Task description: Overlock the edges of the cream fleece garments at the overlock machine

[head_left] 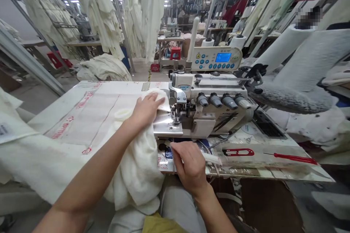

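Observation:
My left hand (146,109) lies on a cream knit garment (136,167), its fingers stretched over the cloth at the left side of the sewing machine's needle area (176,114). The garment spills off the table's front edge into my lap, where its lower part bunches in folds. In front of the overlock sewing machine (210,91), my right hand (190,164) is closed with curled fingers above the table edge. Its fingertips point toward the metal plate, apart from the garment. Whatever those fingers may hold is hidden.
Red thread snips (238,152) and a red-handled screwdriver (295,158) lie right of my right hand. A control panel (216,59) tops the machine. Thread cones (290,47) stand at the right. More cream fabric (24,156) hangs at the left, and garments (95,7) hang behind.

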Motion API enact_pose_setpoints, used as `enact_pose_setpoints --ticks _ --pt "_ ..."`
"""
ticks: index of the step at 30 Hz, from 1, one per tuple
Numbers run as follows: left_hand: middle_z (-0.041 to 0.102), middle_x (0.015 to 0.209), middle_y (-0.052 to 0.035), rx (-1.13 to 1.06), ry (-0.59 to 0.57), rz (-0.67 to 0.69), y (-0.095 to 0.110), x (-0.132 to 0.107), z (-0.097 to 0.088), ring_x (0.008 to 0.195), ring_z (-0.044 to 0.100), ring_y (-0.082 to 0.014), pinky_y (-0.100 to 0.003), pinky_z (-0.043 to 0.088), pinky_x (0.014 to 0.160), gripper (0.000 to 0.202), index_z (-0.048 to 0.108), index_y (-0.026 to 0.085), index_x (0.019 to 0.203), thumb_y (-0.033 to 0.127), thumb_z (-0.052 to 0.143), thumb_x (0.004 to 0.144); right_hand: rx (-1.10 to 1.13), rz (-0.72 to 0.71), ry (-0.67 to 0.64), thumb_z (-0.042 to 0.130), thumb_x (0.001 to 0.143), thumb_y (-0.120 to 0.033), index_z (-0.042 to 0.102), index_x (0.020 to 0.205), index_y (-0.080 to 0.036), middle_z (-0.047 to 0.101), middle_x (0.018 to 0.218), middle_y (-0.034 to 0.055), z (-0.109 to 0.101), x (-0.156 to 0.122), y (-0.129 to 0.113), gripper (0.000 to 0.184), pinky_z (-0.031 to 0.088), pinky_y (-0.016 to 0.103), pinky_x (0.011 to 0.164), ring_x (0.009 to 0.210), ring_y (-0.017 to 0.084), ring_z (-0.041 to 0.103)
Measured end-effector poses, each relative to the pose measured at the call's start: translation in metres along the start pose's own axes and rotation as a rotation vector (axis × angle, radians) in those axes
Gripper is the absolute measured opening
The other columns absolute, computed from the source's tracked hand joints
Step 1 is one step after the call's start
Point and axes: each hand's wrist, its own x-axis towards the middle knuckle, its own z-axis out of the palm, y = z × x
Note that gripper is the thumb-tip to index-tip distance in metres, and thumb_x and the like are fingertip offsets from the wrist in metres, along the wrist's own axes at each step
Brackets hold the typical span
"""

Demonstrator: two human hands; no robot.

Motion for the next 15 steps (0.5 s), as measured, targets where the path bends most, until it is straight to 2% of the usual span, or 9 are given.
enact_pose_setpoints --ticks 1,3,4,7,8,10,11,13,15 --pt "0.034 0.146 -0.0148 -0.046 0.039 -0.051 -0.006 -0.018 0.004 0.134 0.031 -0.0326 -0.054 0.030 0.105 0.060 0.041 0.018 0.136 0.004 0.038 0.078 0.050 0.049 -0.030 0.052 0.085 -0.008 0.059 0.098 -0.016 0.066 0.079 0.0058 0.003 -0.002 -0.002 0.017 0.042 0.029 0.067 0.074 0.016 0.057" --pt "0.023 0.150 -0.0181 -0.254 0.090 -0.117 -0.012 -0.061 0.016 0.136 0.026 -0.0328 -0.049 0.032 0.106 0.073 0.022 0.011 0.144 0.010 0.044 0.074 0.187 0.225 -0.100 0.050 0.088 -0.016 0.061 0.096 -0.017 0.066 0.081 0.0051 0.010 -0.003 -0.006 0.014 0.042 0.027 0.066 0.073 0.015 0.057" --pt "0.026 0.149 -0.0176 -0.365 0.082 -0.155 -0.009 -0.084 0.023 0.135 0.029 -0.0318 -0.047 0.034 0.105 0.074 0.019 0.011 0.144 0.014 0.045 0.075 0.275 0.339 -0.142 0.049 0.090 -0.021 0.062 0.095 -0.018 0.066 0.081 0.0042 0.014 -0.003 -0.008 0.015 0.042 0.025 0.065 0.071 0.014 0.057" --pt "0.056 0.126 -0.0135 -0.642 0.001 -0.341 0.020 -0.143 0.038 0.113 0.055 -0.0280 -0.040 0.045 0.094 0.052 0.037 0.015 0.133 0.030 0.044 0.085 0.560 0.659 -0.261 0.050 0.088 -0.041 0.064 0.095 -0.018 0.061 0.067 0.0002 0.025 0.000 -0.015 0.028 0.040 0.021 0.055 0.060 0.012 0.054" --pt "0.060 0.119 -0.0114 -0.682 -0.026 -0.309 0.033 -0.157 0.041 0.107 0.059 -0.0277 -0.038 0.048 0.089 0.046 0.044 0.018 0.128 0.036 0.045 0.086 0.659 0.753 -0.275 0.052 0.086 -0.046 0.064 0.094 -0.017 0.059 0.064 -0.0006 0.026 0.001 -0.016 0.033 0.039 0.021 0.053 0.058 0.012 0.053" --pt "0.067 0.099 -0.0068 -0.820 -0.083 -0.075 0.056 -0.173 0.041 0.086 0.064 -0.0247 -0.031 0.051 0.073 0.036 0.058 0.022 0.109 0.045 0.053 0.081 0.846 0.961 -0.200 0.056 0.080 -0.052 0.064 0.091 -0.014 0.060 0.061 -0.0003 0.027 0.002 -0.015 0.040 0.040 0.021 0.051 0.056 0.012 0.053" --pt "0.068 0.088 -0.0056 -0.866 -0.036 -0.027 0.063 -0.176 0.040 0.075 0.063 -0.0220 -0.029 0.050 0.066 0.031 0.062 0.022 0.099 0.046 0.054 0.081 0.916 1.070 -0.116 0.058 0.077 -0.053 0.063 0.090 -0.013 0.062 0.064 0.0008 0.027 0.002 -0.012 0.042 0.041 0.021 0.051 0.057 0.013 0.055" --pt "0.064 0.077 -0.0051 -0.907 0.157 -0.103 0.069 -0.170 0.038 0.066 0.058 -0.0187 -0.028 0.047 0.061 0.026 0.061 0.020 0.088 0.044 0.052 0.083 0.950 1.245 0.110 0.063 0.071 -0.052 0.062 0.091 -0.013 0.066 0.069 0.0028 0.024 0.002 -0.002 0.045 0.044 0.023 0.051 0.058 0.015 0.058" --pt "0.063 0.084 -0.0067 -0.928 0.276 -0.225 0.069 -0.155 0.040 0.076 0.058 -0.0200 -0.030 0.047 0.071 0.026 0.059 0.019 0.092 0.043 0.052 0.085 0.904 1.309 0.274 0.064 0.067 -0.051 0.061 0.092 -0.013 0.068 0.074 0.0036 0.021 0.001 0.009 0.046 0.047 0.025 0.052 0.061 0.018 0.062"
